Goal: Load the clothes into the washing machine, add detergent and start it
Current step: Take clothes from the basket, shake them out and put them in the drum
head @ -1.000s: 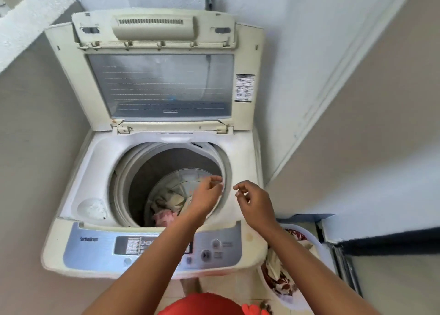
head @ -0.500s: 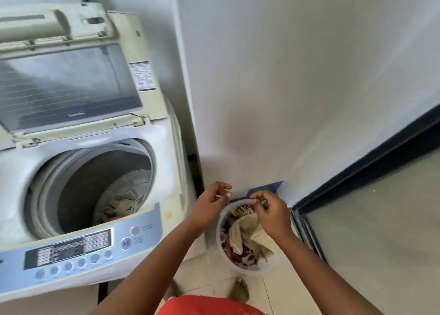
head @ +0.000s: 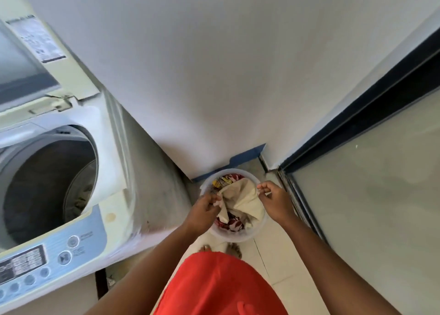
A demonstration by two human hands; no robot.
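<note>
Clothes: a cream cloth [head: 242, 199] lies on top of the pile in a round white laundry basket [head: 234, 236] on the floor, to the right of the washing machine and in the corner below the wall.
Left hand: the left hand [head: 202, 210] reaches down over the basket's left rim, its fingers curled and gripping a bunched edge of the cream cloth.
Right hand: the right hand [head: 276, 199] is over the basket's right rim, thumb and fingertips pinching the cloth's opposite edge; the cloth hangs between the two hands.
Under the cloth: red-and-white patterned fabric [head: 229, 224] shows at the near side of the basket and again at the far side, beside a yellow-and-dark printed piece [head: 220, 182].
Basket position: it sits just beside the machine's lower right side and near a blue strip [head: 247, 156] at the foot of the wall.
Washing machine: the top-loading washing machine [head: 119, 172] fills the left of the view, its lid [head: 31, 60] raised and the drum [head: 50, 186] open; what lies in the drum is too dim to tell.
Controls: a pale blue control panel [head: 59, 250] with round buttons runs along the machine's near edge.
Person: bare feet [head: 234, 249] stand on the tiled floor just near of the basket, and red clothing [head: 219, 286] fills the bottom of the view.
Right side: a dark door frame [head: 357, 114] borders a frosted panel.
</note>
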